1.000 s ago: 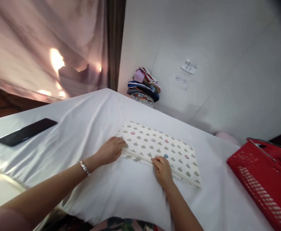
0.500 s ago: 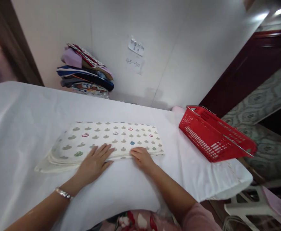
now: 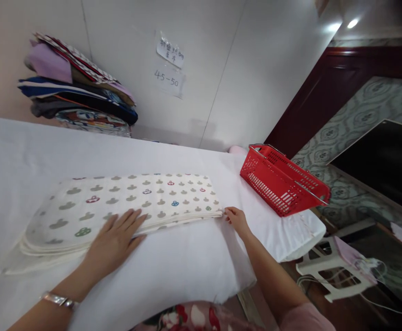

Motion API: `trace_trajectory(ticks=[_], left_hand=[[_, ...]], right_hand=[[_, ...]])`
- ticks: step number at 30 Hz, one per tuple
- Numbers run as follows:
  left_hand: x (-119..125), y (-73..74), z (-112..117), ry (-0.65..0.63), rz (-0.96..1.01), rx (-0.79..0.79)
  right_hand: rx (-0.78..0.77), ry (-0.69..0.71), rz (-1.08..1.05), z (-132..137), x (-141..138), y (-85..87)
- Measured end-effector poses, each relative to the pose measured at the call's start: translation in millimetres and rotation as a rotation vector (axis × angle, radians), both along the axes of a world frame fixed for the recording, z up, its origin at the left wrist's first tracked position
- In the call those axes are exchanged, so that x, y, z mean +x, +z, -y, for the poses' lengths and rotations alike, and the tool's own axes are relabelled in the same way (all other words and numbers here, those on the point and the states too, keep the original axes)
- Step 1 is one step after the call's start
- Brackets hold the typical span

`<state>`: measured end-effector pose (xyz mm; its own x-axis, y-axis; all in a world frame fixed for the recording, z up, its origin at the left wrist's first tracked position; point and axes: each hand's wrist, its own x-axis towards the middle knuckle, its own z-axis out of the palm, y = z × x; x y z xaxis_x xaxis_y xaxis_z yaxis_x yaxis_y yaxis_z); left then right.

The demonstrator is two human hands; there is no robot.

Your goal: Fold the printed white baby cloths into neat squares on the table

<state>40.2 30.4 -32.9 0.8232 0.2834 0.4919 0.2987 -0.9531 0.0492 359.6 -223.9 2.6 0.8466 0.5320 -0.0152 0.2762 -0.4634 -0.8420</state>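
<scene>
A long folded white cloth, printed with grey and a few coloured mushroom shapes, lies on the white-covered table. Its layers show along the near edge, and the left end fans out unevenly. My left hand rests flat on the near edge, left of the middle, with its fingers stretched out. At the near right corner of the cloth is my right hand, its fingers drawn together in a pinch on the corner.
A red plastic basket with metal handles stands at the table's right end. Folded clothes are stacked behind the table at left. Paper notes hang on the wall. A white stool stands on the floor at right.
My right hand has slid rightward along the near edge to the cloth's right corner. My left hand stays flat on the cloth. The camera view has turned right.
</scene>
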Motion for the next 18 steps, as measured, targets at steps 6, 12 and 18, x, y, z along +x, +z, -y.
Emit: trace_trajectory(ticks=[6, 12, 18], left_hand=[[-0.9, 0.8, -0.3, -0.022, 0.009, -0.001], [0.0, 0.8, -0.9, -0.036, 0.021, -0.013], [0.3, 1.2, -0.1, -0.043, 0.037, -0.024]], right_hand=[[-0.114, -0.016, -0.166, -17.6, -0.2, 3.6], [-0.087, 0.006, -0.186, -14.9, 3.9, 13.0], [-0.002, 0.104, -0.118, 3.7, -7.6, 6.7]])
